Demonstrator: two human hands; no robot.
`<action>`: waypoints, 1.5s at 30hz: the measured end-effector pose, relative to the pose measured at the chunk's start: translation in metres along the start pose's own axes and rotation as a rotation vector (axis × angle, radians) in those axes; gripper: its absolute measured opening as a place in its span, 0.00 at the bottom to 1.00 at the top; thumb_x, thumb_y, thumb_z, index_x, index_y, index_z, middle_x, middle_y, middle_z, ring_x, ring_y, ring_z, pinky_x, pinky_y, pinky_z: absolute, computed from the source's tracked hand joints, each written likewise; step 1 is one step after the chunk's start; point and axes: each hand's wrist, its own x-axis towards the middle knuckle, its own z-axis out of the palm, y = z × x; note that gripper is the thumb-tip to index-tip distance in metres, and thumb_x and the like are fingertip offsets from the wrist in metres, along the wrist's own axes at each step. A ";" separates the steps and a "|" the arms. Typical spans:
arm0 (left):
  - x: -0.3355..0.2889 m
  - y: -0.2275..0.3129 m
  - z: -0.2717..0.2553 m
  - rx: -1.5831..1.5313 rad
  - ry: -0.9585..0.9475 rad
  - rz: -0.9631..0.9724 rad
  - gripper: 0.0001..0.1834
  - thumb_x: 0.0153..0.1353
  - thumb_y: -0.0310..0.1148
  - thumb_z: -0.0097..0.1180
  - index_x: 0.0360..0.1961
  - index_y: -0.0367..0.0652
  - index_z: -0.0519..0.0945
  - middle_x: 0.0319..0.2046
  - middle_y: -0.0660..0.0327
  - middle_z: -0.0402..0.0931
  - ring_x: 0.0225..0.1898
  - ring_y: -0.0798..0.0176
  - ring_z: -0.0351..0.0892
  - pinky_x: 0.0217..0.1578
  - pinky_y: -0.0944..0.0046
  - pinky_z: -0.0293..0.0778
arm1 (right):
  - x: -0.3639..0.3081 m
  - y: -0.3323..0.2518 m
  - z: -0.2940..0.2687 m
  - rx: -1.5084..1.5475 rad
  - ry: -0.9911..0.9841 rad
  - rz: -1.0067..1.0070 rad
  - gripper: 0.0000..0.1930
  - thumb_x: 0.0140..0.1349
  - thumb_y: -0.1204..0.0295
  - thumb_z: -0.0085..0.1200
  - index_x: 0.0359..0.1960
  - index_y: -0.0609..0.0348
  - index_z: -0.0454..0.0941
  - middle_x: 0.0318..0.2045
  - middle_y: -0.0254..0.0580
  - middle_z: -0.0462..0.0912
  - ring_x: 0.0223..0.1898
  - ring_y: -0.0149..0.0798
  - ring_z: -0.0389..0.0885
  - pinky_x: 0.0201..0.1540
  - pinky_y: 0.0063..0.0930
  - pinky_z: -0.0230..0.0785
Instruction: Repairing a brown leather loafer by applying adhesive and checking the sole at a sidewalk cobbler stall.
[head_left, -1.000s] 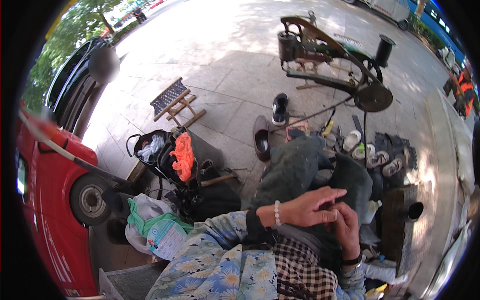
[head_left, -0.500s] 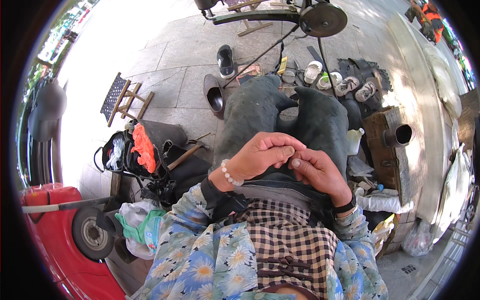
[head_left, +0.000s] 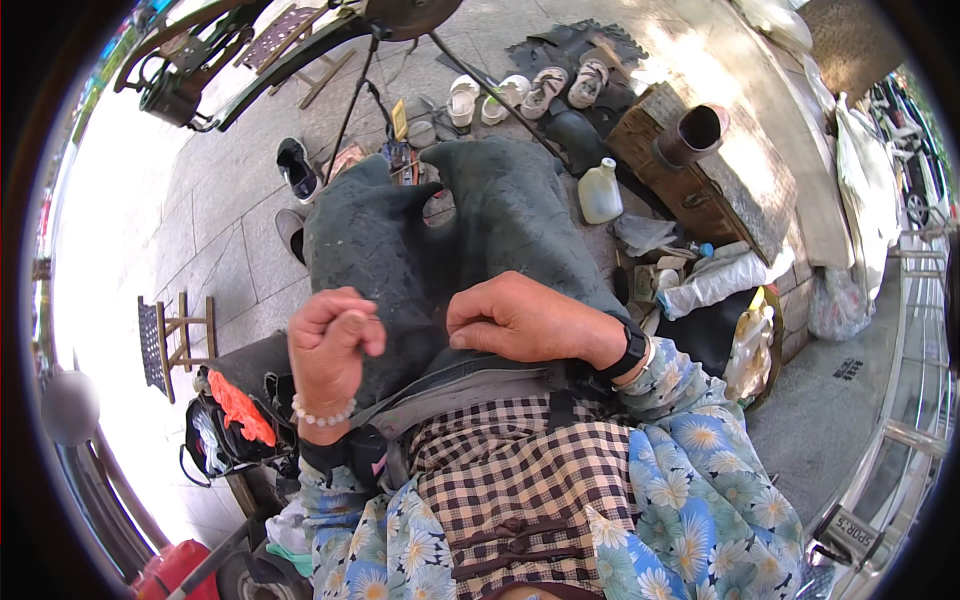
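Note:
My left hand (head_left: 335,345), a beaded bracelet at its wrist, is raised over my left thigh with its fingers curled inward. My right hand (head_left: 515,318) is closed over the middle of my lap, thumb against the bent fingers. A gap separates the two hands. Whatever they may pinch is too small or hidden to make out; a faint blur lies between them. Under both hands, a worn dark green covering (head_left: 510,215) spreads over my legs, above a checked apron (head_left: 500,470).
A hand-cranked machine on thin legs (head_left: 300,60) stands ahead. Shoes (head_left: 545,92), a white jug (head_left: 600,192) and a wooden box (head_left: 690,165) with a dark cylinder (head_left: 690,135) lie ahead and right. At left are a folding stool (head_left: 178,338) and a bag with orange plastic (head_left: 240,408).
My hands were together at the fingertips and have moved apart, the left one going left. My view has turned toward the right, bringing more of the machine into sight.

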 end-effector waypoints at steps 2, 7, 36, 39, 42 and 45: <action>0.002 0.009 -0.015 -0.031 0.053 0.127 0.10 0.62 0.32 0.52 0.27 0.38 0.70 0.19 0.64 0.63 0.17 0.69 0.62 0.19 0.68 0.61 | -0.014 0.005 -0.012 -0.114 0.098 -0.053 0.07 0.53 0.72 0.55 0.29 0.64 0.75 0.23 0.47 0.77 0.27 0.46 0.76 0.31 0.32 0.67; 0.000 0.028 -0.075 -0.175 0.372 0.207 0.12 0.64 0.33 0.50 0.23 0.43 0.66 0.18 0.66 0.60 0.19 0.71 0.55 0.23 0.68 0.57 | -0.072 0.035 -0.074 -0.560 0.596 0.115 0.07 0.48 0.75 0.55 0.30 0.62 0.77 0.24 0.48 0.78 0.27 0.45 0.79 0.31 0.30 0.69; 0.005 -0.015 -0.044 0.064 0.476 -0.128 0.15 0.65 0.34 0.47 0.21 0.45 0.63 0.17 0.67 0.59 0.15 0.74 0.58 0.14 0.73 0.60 | -0.073 0.312 -0.148 -0.446 0.919 0.925 0.25 0.42 0.65 0.62 0.45 0.59 0.75 0.45 0.57 0.74 0.45 0.56 0.75 0.49 0.37 0.69; 0.007 -0.016 -0.039 0.097 0.547 -0.123 0.14 0.65 0.35 0.48 0.22 0.46 0.63 0.17 0.67 0.59 0.15 0.75 0.57 0.14 0.75 0.58 | -0.061 0.307 -0.146 -0.470 1.016 0.987 0.22 0.44 0.67 0.59 0.44 0.58 0.74 0.46 0.57 0.72 0.47 0.57 0.74 0.49 0.40 0.68; 0.010 -0.016 -0.039 0.094 0.539 -0.124 0.13 0.65 0.35 0.48 0.23 0.46 0.64 0.18 0.67 0.58 0.15 0.75 0.57 0.13 0.76 0.58 | -0.060 0.306 -0.150 -0.462 1.047 1.005 0.20 0.44 0.69 0.57 0.43 0.57 0.73 0.46 0.56 0.71 0.46 0.57 0.73 0.49 0.41 0.68; 0.015 -0.016 -0.035 0.096 0.543 -0.131 0.13 0.65 0.34 0.48 0.23 0.46 0.64 0.17 0.67 0.58 0.15 0.75 0.57 0.13 0.77 0.57 | -0.066 0.306 -0.149 -0.483 1.071 0.975 0.20 0.44 0.69 0.56 0.42 0.55 0.73 0.45 0.55 0.72 0.45 0.57 0.74 0.47 0.42 0.68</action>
